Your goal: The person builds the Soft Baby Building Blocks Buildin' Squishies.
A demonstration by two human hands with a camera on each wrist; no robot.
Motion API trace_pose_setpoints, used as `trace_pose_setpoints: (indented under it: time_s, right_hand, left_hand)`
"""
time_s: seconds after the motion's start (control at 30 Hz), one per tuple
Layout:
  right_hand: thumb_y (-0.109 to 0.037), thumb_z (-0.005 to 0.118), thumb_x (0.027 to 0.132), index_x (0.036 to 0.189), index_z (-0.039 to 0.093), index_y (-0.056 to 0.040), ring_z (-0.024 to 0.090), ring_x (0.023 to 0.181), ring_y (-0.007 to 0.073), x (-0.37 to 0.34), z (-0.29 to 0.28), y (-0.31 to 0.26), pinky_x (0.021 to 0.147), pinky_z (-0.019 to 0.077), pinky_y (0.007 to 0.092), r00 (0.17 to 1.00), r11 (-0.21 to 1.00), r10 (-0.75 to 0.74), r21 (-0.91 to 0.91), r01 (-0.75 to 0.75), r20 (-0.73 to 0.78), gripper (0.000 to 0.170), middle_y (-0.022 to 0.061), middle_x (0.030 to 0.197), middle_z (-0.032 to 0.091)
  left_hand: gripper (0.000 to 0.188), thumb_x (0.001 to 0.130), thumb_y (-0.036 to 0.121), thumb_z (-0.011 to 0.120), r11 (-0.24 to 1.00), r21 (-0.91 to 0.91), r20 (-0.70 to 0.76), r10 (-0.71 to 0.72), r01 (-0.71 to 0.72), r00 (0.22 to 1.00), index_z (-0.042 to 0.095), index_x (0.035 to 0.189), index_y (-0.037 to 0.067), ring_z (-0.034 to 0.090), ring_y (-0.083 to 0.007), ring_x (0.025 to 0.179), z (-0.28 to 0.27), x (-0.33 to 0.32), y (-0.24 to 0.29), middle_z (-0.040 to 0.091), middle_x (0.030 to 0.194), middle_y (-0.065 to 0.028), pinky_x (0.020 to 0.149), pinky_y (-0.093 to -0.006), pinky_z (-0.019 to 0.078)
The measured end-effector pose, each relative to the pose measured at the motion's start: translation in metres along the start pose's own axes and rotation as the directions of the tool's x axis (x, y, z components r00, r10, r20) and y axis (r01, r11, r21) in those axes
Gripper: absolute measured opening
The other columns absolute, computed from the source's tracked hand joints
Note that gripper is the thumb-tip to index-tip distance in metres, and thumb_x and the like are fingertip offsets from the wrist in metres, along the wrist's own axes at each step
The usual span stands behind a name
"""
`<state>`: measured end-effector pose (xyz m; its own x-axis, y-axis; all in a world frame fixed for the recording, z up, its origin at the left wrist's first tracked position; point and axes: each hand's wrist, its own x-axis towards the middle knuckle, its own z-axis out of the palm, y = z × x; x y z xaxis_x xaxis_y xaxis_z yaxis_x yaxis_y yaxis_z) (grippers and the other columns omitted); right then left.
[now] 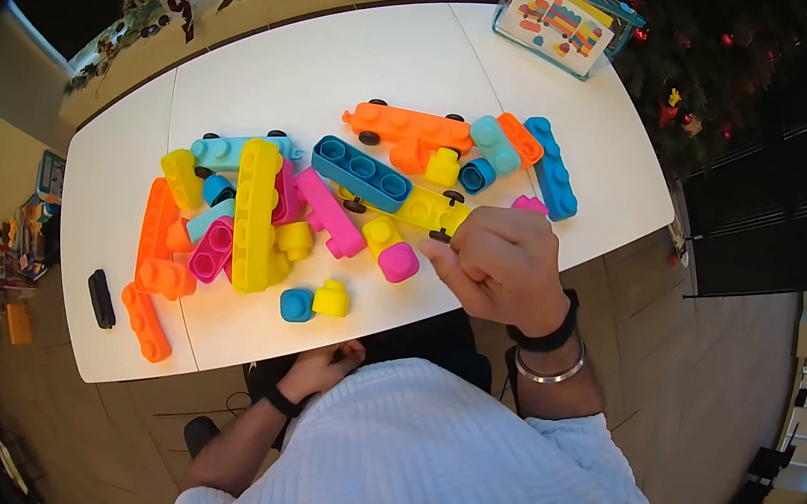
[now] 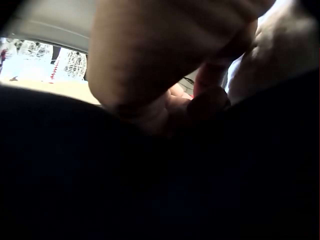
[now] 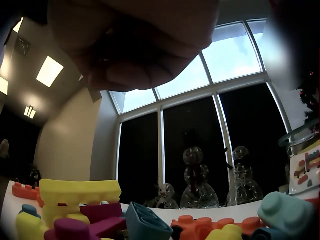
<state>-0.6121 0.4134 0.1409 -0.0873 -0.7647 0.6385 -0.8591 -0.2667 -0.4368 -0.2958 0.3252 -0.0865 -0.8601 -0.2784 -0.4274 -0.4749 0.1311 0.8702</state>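
Note:
My right hand (image 1: 503, 264) hovers over the table's near right part with its fingers curled in; nothing shows in its grasp. In the right wrist view, the curled fingers (image 3: 125, 75) hang above the toy blocks. Nearest to it lie a yellow wheeled block base (image 1: 419, 210) and a magenta block (image 1: 398, 262) joined to a yellow one. A long dark blue block (image 1: 361, 174) rests against the yellow base. My left hand (image 1: 320, 370) rests loosely at my lap, below the table edge, holding nothing visible. The left wrist view is mostly dark, with part of that hand (image 2: 145, 55).
On the white table (image 1: 347, 54) lie an orange wheeled base (image 1: 409, 126), a light blue wheeled base (image 1: 239, 151), a tall yellow block (image 1: 255, 214) and several more blocks. A black case (image 1: 102, 299) sits at the left edge. A clear bin (image 1: 564, 25) stands at the back right.

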Motion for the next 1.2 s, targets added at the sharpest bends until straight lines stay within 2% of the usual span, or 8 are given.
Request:
trace_pose_setpoints:
  time_s: [0.1,0.17,0.4,0.53,0.83,1.0,1.1,1.2]
  right_hand:
    - [-0.014,0.089,0.09,0.069,0.052,-0.0085,0.052,0.053,0.0257,-0.015,0.01,0.024,0.048,0.0364,0.0396,0.998,0.986,0.064,-0.156,-0.065,-0.01,0.043,0.0058,0.064,0.05]
    - [-0.013,0.09,0.09,0.069,0.052,-0.0082,0.051,0.053,0.0264,-0.026,0.012,0.029,0.048,0.0365,0.0399,0.996,0.98,0.089,-0.179,-0.088,0.002,0.044,0.0064,0.064,0.05]
    - [-0.009,0.091,0.089,0.07,0.05,-0.008,0.052,0.053,0.0289,-0.054,0.01,0.036,0.049,0.0371,0.0408,0.978,0.97,0.208,-0.128,-0.205,0.007,0.045,0.0086,0.065,0.051]
    - [-0.004,0.091,0.088,0.069,0.046,-0.0083,0.05,0.052,0.0249,-0.053,0.014,0.043,0.049,0.0323,0.0378,0.983,0.975,0.184,-0.131,-0.18,0.015,0.049,0.0066,0.064,0.052]
    - [-0.005,0.087,0.089,0.085,0.062,-0.0074,0.065,0.065,0.0294,-0.025,0.002,0.043,0.055,0.0475,0.0398,0.989,0.971,0.13,-0.212,-0.111,0.077,0.026,0.0084,0.075,0.063]
    - [-0.005,0.084,0.09,0.101,0.067,-0.0053,0.07,0.088,0.0343,0.006,0.0,0.078,0.073,0.0555,0.0422,0.996,0.974,0.078,-0.217,-0.066,0.046,0.02,0.0121,0.096,0.069]
    - [-0.007,0.081,0.09,0.101,0.067,-0.0054,0.068,0.098,0.0353,0.024,0.005,0.114,0.084,0.0569,0.0442,0.981,0.96,0.097,-0.278,-0.047,0.17,0.018,0.0127,0.099,0.069]
    - [-0.012,0.08,0.093,0.103,0.067,-0.0061,0.066,0.105,0.0353,0.04,0.016,0.145,0.091,0.0572,0.0449,0.932,0.948,0.135,-0.316,-0.024,0.335,0.017,0.0117,0.103,0.069]
  left_hand:
    - [0.029,0.102,0.026,0.082,0.986,0.115,-0.145,0.141,-0.124,0.979,0.075,0.124,0.008,0.072,-0.0187,0.094,0.019,0.043,0.004,0.078,0.109,-0.0063,0.088,-0.0348,0.0579]
    - [0.026,0.103,0.024,0.081,0.844,0.438,-0.265,0.451,-0.31,0.853,0.075,0.122,0.008,0.073,-0.0214,0.096,0.035,0.061,0.006,0.078,0.107,-0.0079,0.089,-0.0362,0.0586]
    - [0.023,0.104,0.018,0.08,0.981,-0.167,-0.231,0.059,-0.099,0.971,0.076,0.124,0.006,0.074,-0.0214,0.098,0.038,0.033,0.014,0.079,0.111,-0.0088,0.091,-0.0366,0.0593]
    - [0.018,0.106,0.013,0.077,0.977,-0.148,-0.215,0.118,-0.152,0.969,0.076,0.121,0.005,0.074,-0.0229,0.096,0.029,0.013,0.018,0.079,0.11,-0.0098,0.089,-0.0364,0.0592]
    - [0.017,0.098,0.005,0.082,0.889,0.185,-0.017,0.429,-0.419,0.903,0.078,0.114,0.003,0.076,-0.0299,0.095,-0.047,-0.075,0.132,0.079,0.106,-0.0115,0.087,-0.0373,0.0605]
    - [0.018,0.091,0.001,0.087,0.871,0.307,-0.488,0.49,-0.383,0.722,0.077,0.106,0.001,0.078,-0.0277,0.089,-0.085,-0.118,0.149,0.081,0.1,-0.0128,0.082,-0.0368,0.0613]
    - [0.014,0.094,-0.001,0.085,0.865,0.362,-0.648,0.501,-0.347,0.573,0.077,0.105,0.0,0.076,-0.0233,0.085,-0.097,-0.124,0.137,0.079,0.094,-0.0131,0.078,-0.0325,0.0592]
    - [0.013,0.094,-0.003,0.084,0.866,0.424,-0.656,0.496,-0.265,0.569,0.076,0.104,0.0,0.075,-0.0229,0.084,-0.097,-0.121,0.135,0.078,0.093,-0.014,0.076,-0.0321,0.0588]
